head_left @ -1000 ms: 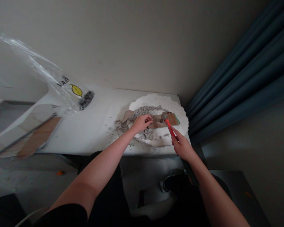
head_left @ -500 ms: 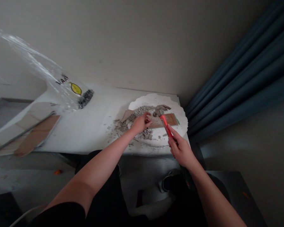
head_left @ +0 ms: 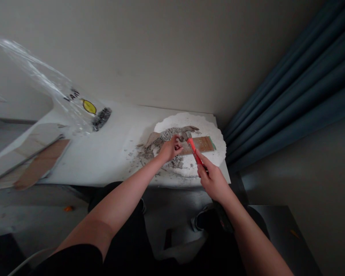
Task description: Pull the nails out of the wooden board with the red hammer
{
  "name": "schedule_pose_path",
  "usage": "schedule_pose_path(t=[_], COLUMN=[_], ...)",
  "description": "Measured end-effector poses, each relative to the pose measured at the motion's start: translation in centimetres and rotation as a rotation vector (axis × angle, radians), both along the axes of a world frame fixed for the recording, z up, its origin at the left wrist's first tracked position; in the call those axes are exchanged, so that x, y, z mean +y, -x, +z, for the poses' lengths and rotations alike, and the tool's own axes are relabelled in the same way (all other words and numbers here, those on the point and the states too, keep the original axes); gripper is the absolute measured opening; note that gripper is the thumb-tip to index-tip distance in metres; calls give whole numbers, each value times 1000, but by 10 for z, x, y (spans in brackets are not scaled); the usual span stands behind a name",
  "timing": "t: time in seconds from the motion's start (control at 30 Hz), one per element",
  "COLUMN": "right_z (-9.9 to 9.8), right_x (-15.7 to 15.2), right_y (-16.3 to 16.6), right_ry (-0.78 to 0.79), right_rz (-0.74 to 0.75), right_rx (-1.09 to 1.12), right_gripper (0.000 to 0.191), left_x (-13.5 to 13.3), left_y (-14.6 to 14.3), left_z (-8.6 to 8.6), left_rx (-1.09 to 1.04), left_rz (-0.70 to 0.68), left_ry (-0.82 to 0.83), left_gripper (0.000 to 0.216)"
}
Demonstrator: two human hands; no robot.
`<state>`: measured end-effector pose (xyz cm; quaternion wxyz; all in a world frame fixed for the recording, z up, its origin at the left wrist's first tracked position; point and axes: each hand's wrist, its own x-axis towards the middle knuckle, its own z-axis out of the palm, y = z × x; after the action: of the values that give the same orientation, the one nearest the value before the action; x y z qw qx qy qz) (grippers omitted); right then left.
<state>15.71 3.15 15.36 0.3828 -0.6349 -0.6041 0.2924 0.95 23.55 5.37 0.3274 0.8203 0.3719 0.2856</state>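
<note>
My right hand (head_left: 214,180) is wrapped round the red handle of a claw hammer (head_left: 193,148). The hammer's metal head is close beside the fingers of my left hand (head_left: 169,149). Those fingers are curled in a pinch over a brown board (head_left: 203,144); whatever they hold is too small to make out. Under the board is a round white mat (head_left: 215,132) with a scalloped edge. Grey broken rubble (head_left: 172,132) is heaped behind and in front of my left hand, and crumbs spill off the mat's left side.
A white table (head_left: 109,161) stands against the wall. On its left are a clear plastic bag (head_left: 77,111) with a yellow lemon print and a brown flat piece (head_left: 43,165). A dark blue curtain (head_left: 290,99) hangs at the right.
My right hand has brought the hammer left, so its head is now nearer my left fingers. The left hand keeps its pinch at the board. The whole view has shifted slightly.
</note>
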Motion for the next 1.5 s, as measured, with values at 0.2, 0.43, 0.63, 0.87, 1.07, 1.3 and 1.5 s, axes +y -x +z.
schedule_pose_path(t=[0.2,0.43,0.63,0.87,1.07,1.3,1.5], right_z=[0,0,2,1,2,1,3], right_x=[-1,-2,1,2,0,0,-1], right_y=[0,-2,-1,-2,0,-1,0], right_ry=[-6,3,34,11,20,21,26], right_rz=[-29,-25,-22,-30,-30,-58,-31], right_rx=[-2,-41,-98,-115,-124,-169,-162], right_gripper=[59,59,59,60,59,60,59], left_x=[1,-2,-2,-2,-4,-4,-5], left_y=[0,0,-1,-1,-1,-2,-3], left_z=[0,4,5,3,5,5,5], left_rx=[14,5,-4,-20,7,-14,18], left_rz=[6,0,7,-2,4,-8,15], left_ry=[5,16,23,24,20,22,1], left_gripper=[47,46,48,47,49,48,48])
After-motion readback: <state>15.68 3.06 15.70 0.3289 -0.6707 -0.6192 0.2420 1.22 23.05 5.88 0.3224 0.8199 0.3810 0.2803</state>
